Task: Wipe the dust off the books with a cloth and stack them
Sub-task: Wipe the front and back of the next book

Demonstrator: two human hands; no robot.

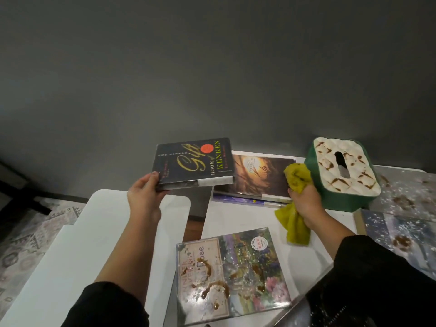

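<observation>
Now left hand (144, 193) grips the dark KenKen book (194, 162) at its near corner, lifted above the stack (259, 182). Right hand (305, 200) fingers curled round yellow-green cloth (296, 224); stained floral book (232, 273) lies flat nearby

free: white table (238, 220) between book stack (259, 182) and stained book (231, 274) | blocked right: tissue box (342, 171)

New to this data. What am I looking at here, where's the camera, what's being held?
There is no robot: a person wears one wide-angle head camera that looks down at their own arms. The left hand grips a dark book, raised beside a small stack of books on the white table. The right hand holds a yellow-green cloth. A stained floral book lies nearest the camera. A green tissue box stands at the right.
</observation>
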